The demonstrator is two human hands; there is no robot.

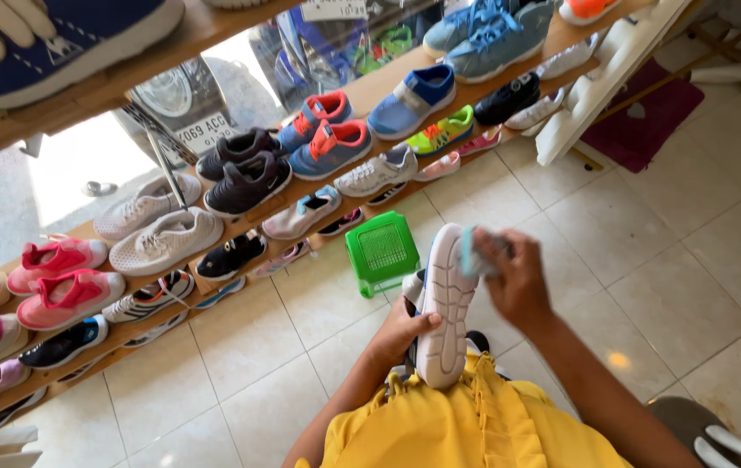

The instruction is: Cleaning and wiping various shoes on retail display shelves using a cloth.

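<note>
My left hand (402, 334) grips a shoe with a white sole (446, 299), held sole-up in front of my yellow shirt. The heel end rests near my chest and the toe points away toward the shelves. My right hand (516, 279) presses a small light blue cloth or sponge (472, 251) against the right side of the sole near the toe. Most of the shoe's dark upper is hidden beneath the sole.
A green plastic stool (382, 250) stands on the tiled floor just beyond the shoe. Wooden shelves (362, 91) hold several pairs of children's sneakers in pink, white, black and blue. A maroon mat (648, 117) lies at the far right, and a white chair edge (734, 444) shows at the bottom right.
</note>
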